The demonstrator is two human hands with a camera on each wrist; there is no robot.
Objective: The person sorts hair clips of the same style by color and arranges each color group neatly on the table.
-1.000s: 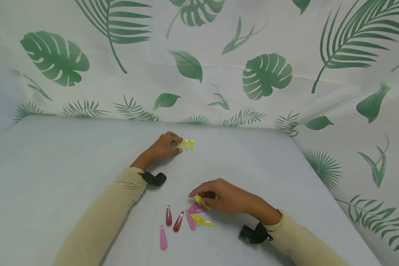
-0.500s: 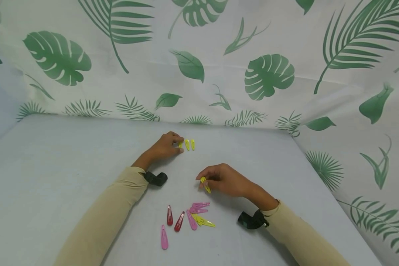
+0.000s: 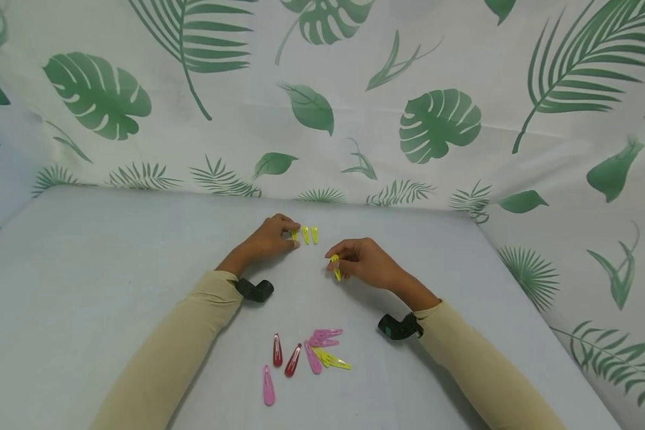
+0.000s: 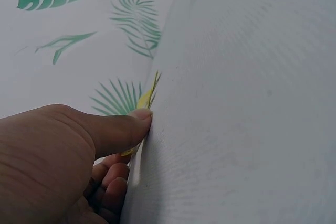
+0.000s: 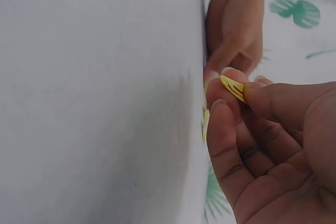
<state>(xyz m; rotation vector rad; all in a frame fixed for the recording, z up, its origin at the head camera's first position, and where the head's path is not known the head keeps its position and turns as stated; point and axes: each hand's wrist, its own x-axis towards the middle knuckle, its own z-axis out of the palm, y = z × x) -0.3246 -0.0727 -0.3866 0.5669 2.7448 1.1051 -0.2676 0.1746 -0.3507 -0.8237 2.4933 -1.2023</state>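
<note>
My right hand pinches a yellow snap hair clip between thumb and fingers, above the table; the clip shows up close in the right wrist view. At the far side, my left hand holds another yellow hair clip on the table between thumb and fingers, which partly cover it. Just right of it lie two yellow clips, one beside the other, in a row. The left thumb hides part of the clips in the left wrist view.
Nearer on the white table lie two red clips, a separate pink clip, and a loose cluster of pink clips and yellow clips. A leaf-printed cloth stands behind the table and along its right side.
My right hand has lifted a yellow clip off the cluster and carried it away from me, toward the row of yellow clips. The left hand has stayed in place at the row.
</note>
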